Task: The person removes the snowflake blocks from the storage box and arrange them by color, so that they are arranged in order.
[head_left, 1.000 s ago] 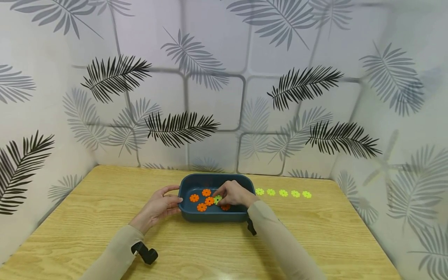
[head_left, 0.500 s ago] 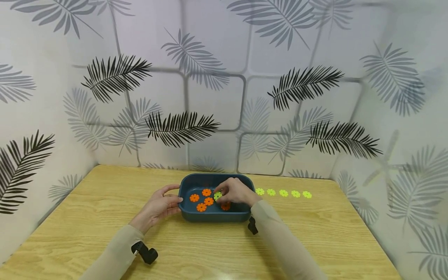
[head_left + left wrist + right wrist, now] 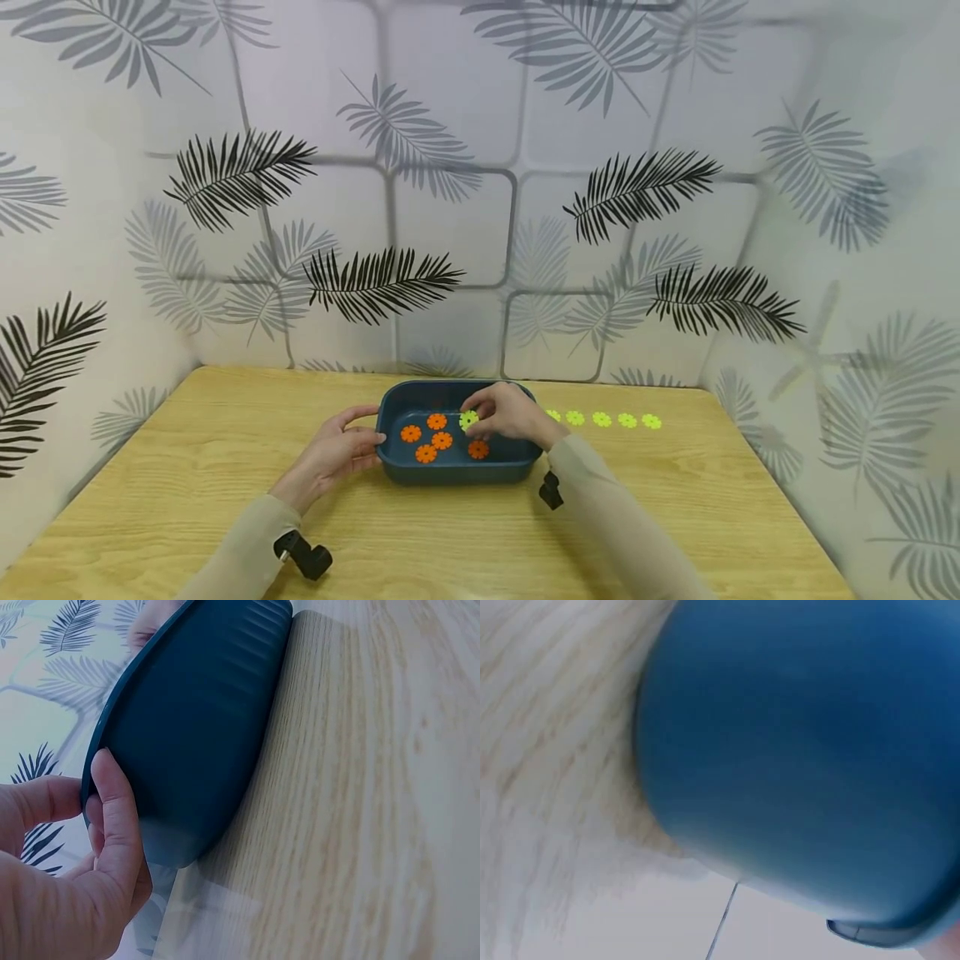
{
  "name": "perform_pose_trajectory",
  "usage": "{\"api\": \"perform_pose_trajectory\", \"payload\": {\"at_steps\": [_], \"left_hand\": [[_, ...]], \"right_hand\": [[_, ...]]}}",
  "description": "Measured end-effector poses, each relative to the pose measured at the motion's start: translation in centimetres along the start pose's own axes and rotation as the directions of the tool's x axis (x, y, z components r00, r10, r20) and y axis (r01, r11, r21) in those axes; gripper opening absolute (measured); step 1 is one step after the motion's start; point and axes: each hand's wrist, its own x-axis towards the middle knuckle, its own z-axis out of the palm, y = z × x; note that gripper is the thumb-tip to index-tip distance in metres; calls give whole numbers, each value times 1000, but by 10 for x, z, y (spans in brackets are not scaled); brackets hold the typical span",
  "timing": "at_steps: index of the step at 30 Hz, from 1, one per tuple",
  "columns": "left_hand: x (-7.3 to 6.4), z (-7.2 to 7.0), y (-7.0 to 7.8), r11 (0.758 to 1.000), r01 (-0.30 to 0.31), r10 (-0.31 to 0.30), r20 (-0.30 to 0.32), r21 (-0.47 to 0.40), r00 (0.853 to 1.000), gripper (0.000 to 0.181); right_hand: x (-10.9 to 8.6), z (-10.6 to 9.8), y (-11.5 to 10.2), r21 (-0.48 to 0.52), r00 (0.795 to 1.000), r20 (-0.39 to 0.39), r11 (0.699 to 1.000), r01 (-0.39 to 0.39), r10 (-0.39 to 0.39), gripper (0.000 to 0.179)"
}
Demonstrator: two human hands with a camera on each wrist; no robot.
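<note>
A dark blue plastic bin (image 3: 457,475) stands on the table, with several orange notched, flower-shaped discs (image 3: 426,453) on its floor. My left hand (image 3: 333,450) grips the bin's left end; in the left wrist view its thumb and fingers pinch the rim of the bin (image 3: 187,727). Reaching in over the right end, my right hand (image 3: 510,412) pinches a yellow-green disc (image 3: 468,420) of the same shape between thumb and fingertips. The right wrist view is filled mostly by the outer wall of the bin (image 3: 795,750), which hides nearly all of that hand.
To the right of the bin, several yellow-green discs (image 3: 602,419) lie in a row on the wooden table (image 3: 420,542). A leaf-patterned wall (image 3: 450,217) rises behind the table's back edge. Each sleeve carries a black wrist mount (image 3: 303,556).
My right hand has raised the yellow-green disc a little off the orange ones, uncovering more of the orange disc below. My left hand keeps its hold on the bin. The head view has shifted slightly.
</note>
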Motion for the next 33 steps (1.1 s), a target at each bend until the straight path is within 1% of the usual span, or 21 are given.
{"api": "perform_pose_trajectory", "payload": {"at_steps": [3,9,12,16,22,30,33], "left_hand": [[0,0,0,1000,-2,2,-1,-3,1000,62],[-2,0,-2,1000,-1,1,-1,-10,1000,63],[-2,0,-3,1000,1,-1,4,-8,1000,62],[-1,0,-3,1000,1,0,14,-11,1000,62],[1,-1,-3,1000,-13,13,37,-17,999,63],[1,-2,-3,999,-2,3,30,-32,1000,65],[1,-1,-3,999,-2,3,27,-34,1000,64]], "right_hand": [[-4,-3,-2,25,1000,3,1000,1,-1,39],[-9,-5,5,142,1000,6,990,8,-9,43],[-12,-7,7,176,1000,4,984,6,-6,44],[-16,-11,7,190,1000,-3,982,20,-20,44],[-22,-19,10,193,1000,-31,981,1,5,42],[-28,-23,19,220,997,-79,975,25,-8,40],[-31,-26,23,238,997,-83,971,24,-4,39]]}}
